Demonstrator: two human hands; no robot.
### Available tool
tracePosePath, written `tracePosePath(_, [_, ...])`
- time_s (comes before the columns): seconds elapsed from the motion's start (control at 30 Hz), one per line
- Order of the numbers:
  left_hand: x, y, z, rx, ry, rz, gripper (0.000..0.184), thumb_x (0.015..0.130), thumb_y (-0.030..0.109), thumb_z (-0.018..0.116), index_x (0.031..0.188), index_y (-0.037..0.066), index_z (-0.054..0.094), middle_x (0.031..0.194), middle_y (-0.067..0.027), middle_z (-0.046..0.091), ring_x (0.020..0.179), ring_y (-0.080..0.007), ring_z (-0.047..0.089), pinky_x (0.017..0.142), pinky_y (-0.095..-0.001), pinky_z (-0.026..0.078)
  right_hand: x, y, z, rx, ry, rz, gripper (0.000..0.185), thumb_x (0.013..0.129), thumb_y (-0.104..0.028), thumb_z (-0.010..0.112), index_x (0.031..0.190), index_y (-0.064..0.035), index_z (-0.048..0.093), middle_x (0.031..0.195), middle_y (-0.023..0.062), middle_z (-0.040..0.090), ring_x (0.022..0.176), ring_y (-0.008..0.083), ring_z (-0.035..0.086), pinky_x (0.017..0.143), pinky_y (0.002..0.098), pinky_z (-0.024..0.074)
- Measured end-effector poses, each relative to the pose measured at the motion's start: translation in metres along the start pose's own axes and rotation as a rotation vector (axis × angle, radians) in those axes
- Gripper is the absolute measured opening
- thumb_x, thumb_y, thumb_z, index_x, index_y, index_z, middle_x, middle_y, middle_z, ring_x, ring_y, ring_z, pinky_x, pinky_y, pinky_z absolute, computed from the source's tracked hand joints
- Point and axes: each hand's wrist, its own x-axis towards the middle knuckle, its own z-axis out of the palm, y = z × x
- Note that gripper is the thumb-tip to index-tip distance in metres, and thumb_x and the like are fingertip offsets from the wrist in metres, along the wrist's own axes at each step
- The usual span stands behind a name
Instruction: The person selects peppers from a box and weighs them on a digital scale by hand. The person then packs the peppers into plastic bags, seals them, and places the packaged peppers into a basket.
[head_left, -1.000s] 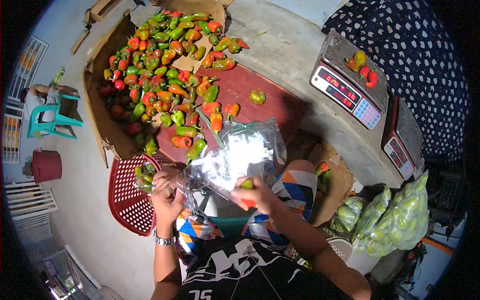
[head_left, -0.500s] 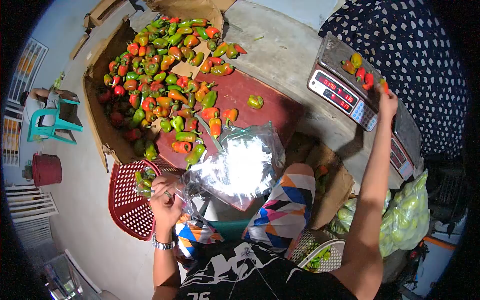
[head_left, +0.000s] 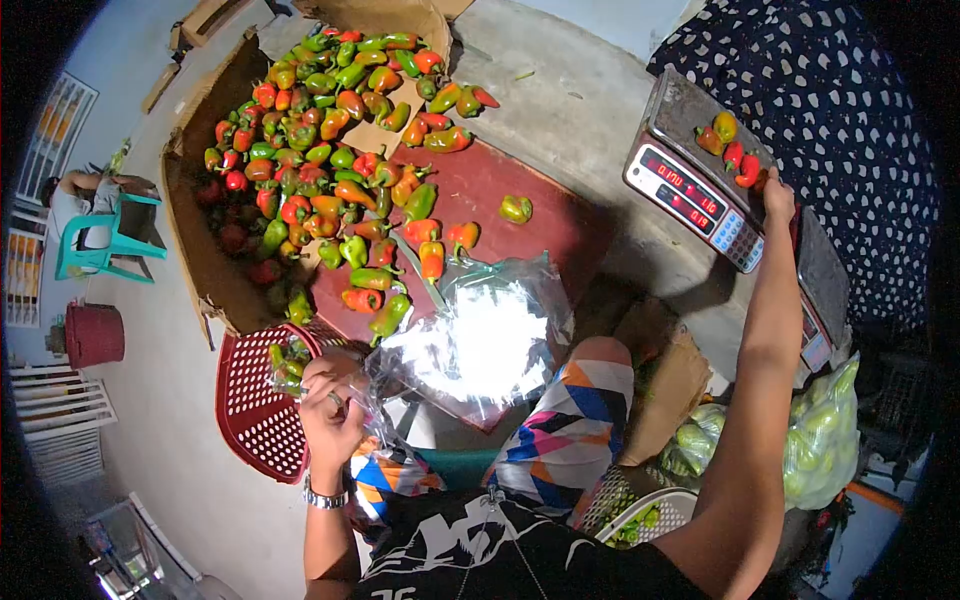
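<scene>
My left hand [head_left: 330, 405], wearing a ring and a wristwatch, is closed on a clear plastic bag [head_left: 374, 400]. Green peppers [head_left: 289, 372] show through plastic beside its fingers, over a red perforated basket [head_left: 255, 400]. At the right, my right hand [head_left: 779, 205] reaches to the plate of a digital scale [head_left: 690, 110]. Its fingers are pinched around a small pepper, mostly hidden by them. A yellow pepper [head_left: 725, 125], an orange one [head_left: 708, 140] and two red ones, including this one [head_left: 733, 155], lie on the plate. Red digits glow on the scale's display [head_left: 680, 185].
Many red and green peppers [head_left: 300, 150] fill an open cardboard box [head_left: 190, 190] and spill onto a red board [head_left: 520, 165]. Clear plastic [head_left: 490, 330] glares before my knees. A bag of green produce [head_left: 815, 440] and a second scale [head_left: 825, 270] stand right; a teal chair [head_left: 110, 240] stands left.
My right hand has lowered the pepper in its fingers toward the scale plate, close to the red peppers. My left hand keeps its hold. The whole view has shifted slightly.
</scene>
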Motion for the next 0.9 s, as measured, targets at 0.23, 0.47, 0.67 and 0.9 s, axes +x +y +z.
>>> tracePosePath(0.23, [-0.001,0.002,-0.002,0.001,0.025,-0.019,0.018,0.077,0.001,0.067,0.092,0.001,0.077,0.090,-0.0156,0.074,0.086,-0.0333,0.069,0.085,-0.0397,0.053,0.006,-0.015,-0.007,-0.230,-0.061,0.055,0.088,0.094,-0.068,0.051,0.137,0.0083,0.061,0.145,0.0261,0.059,0.139,0.0376,0.054,0.116,0.0435,0.0404])
tracePosePath(0.47, [0.003,0.005,-0.002,0.004,0.036,0.048,0.017,0.077,0.001,0.066,0.091,0.001,0.076,0.092,-0.0160,0.075,0.087,-0.0329,0.069,0.085,-0.0394,0.053,0.040,-0.013,0.003,-0.312,-0.165,0.062,0.092,0.092,-0.069,0.054,0.142,0.0072,0.057,0.151,0.0273,0.053,0.143,0.0369,0.051,0.118,0.0444,0.0388])
tracePosePath(0.67, [0.002,0.003,-0.002,0.007,0.014,0.028,0.017,0.077,0.002,0.067,0.091,0.002,0.076,0.091,-0.0160,0.074,0.086,-0.0329,0.069,0.084,-0.0393,0.053,-0.017,-0.040,-0.030,-0.270,0.168,-0.027,0.077,0.089,-0.057,0.064,0.134,0.0057,0.064,0.138,0.0283,0.062,0.131,0.0393,0.059,0.112,0.0450,0.0448])
tracePosePath(0.9, [0.002,0.004,0.000,0.024,0.002,0.027,0.018,0.076,0.002,0.067,0.092,0.002,0.076,0.088,-0.0150,0.073,0.083,-0.0325,0.068,0.083,-0.0394,0.052,-0.092,-0.143,-0.033,-0.467,-0.189,-0.772,0.054,0.083,-0.034,0.070,0.131,-0.0114,0.068,0.134,0.0234,0.061,0.122,0.0395,0.062,0.106,0.0461,0.0498])
